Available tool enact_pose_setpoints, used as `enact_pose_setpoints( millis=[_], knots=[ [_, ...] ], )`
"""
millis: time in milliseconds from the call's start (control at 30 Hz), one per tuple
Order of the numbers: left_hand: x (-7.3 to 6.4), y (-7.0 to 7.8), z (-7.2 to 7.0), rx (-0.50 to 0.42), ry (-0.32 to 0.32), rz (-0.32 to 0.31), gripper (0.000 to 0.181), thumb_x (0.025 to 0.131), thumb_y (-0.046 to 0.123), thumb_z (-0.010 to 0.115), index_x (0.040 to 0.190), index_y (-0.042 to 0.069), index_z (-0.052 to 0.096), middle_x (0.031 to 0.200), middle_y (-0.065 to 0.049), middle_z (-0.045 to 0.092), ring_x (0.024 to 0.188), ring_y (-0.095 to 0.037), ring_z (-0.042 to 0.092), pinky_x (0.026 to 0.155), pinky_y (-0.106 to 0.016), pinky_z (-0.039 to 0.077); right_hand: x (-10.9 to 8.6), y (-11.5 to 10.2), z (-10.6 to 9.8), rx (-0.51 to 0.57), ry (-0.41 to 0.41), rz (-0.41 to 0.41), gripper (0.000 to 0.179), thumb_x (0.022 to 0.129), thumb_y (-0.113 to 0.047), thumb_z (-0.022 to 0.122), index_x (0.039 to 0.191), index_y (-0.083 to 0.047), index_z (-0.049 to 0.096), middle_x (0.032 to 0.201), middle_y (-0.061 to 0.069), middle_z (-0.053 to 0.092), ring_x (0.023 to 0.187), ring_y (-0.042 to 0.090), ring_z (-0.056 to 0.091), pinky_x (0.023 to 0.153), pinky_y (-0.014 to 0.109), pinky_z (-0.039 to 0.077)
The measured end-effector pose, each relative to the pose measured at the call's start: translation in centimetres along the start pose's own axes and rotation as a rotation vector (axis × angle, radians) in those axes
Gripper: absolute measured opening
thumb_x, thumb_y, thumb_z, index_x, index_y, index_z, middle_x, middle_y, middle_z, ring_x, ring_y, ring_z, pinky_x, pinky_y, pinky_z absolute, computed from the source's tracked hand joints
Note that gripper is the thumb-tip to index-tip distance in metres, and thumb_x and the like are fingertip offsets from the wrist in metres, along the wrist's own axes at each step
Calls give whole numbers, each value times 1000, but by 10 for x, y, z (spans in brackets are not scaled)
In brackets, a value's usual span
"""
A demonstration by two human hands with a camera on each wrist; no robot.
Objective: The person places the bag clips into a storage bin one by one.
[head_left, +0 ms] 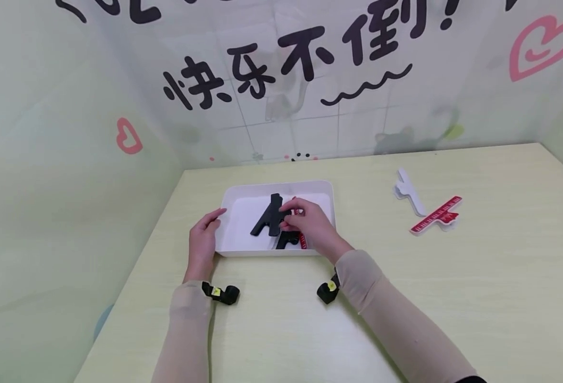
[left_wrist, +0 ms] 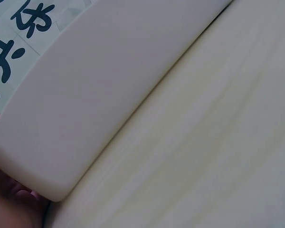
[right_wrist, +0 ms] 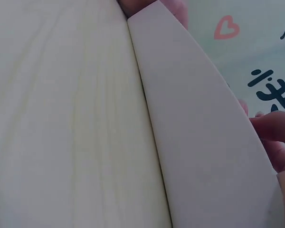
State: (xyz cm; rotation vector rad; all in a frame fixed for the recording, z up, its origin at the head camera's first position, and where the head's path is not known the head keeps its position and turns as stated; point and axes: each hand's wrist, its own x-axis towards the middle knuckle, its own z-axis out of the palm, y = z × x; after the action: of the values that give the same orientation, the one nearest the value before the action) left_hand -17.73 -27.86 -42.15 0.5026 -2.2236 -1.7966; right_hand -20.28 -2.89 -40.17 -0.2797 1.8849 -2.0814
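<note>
A shallow white tray [head_left: 243, 244] stands on the table. My left hand [head_left: 202, 242] grips its left side near the front corner; in the left wrist view some fingers [left_wrist: 19, 197] show around that corner. Over the inside of the tray, my right hand [head_left: 312, 221] pinches a black long-jawed clip [head_left: 275, 215] between thumb and fingertips. Another black clip [head_left: 287, 239] lies below it in the tray. A red clip with ruler marks [head_left: 303, 241] lies beside that one, partly hidden by the right hand. The tray's front wall [right_wrist: 199, 109] hides the clips from the right wrist view.
To the right of the tray, a white clip [head_left: 409, 192] and a red ruler-marked clip [head_left: 436, 215] lie close together on the pale wooden table [head_left: 501, 266]. Behind the table hangs a printed curtain [head_left: 310, 127]; another side of it runs along the left.
</note>
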Motion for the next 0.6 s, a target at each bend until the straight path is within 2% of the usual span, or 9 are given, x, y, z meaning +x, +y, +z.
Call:
enact_pose_setpoints(
  millis=[100,233,333,500,600],
  knots=[
    [-1,1,1,7,-2,2,29,95,15,45,117,20,64,133,6,50,128,-10,37,108,-30,29,-1,2,0,-32,-43,-3,23,89,4,50,108,-3,60,127,16,48,76,16,65,76,28,55],
    [-1,3,1,9,0,10,29,95,14,46,117,19,64,134,5,50,128,-9,37,108,-30,28,-1,0,1,-67,-92,-6,23,89,4,50,110,-3,60,98,19,61,76,17,66,76,29,55],
    [-1,4,1,-1,-4,12,29,95,14,46,117,18,64,133,5,50,128,-9,37,108,-29,29,-2,0,1,-143,-105,3,23,90,1,51,109,-7,61,87,15,65,75,17,66,75,30,55],
    [0,2,3,-3,3,3,29,95,13,46,117,18,64,133,5,50,128,-9,38,108,-29,29,-4,0,0,-291,-135,17,22,90,-4,52,107,-14,62,81,9,68,73,17,66,71,28,55],
    [0,1,4,6,11,-10,29,95,14,46,116,19,65,133,6,50,128,-9,37,108,-29,29,-4,1,0,-342,-144,12,22,90,-4,52,106,-15,63,79,7,68,72,16,66,60,25,52]
  ],
)
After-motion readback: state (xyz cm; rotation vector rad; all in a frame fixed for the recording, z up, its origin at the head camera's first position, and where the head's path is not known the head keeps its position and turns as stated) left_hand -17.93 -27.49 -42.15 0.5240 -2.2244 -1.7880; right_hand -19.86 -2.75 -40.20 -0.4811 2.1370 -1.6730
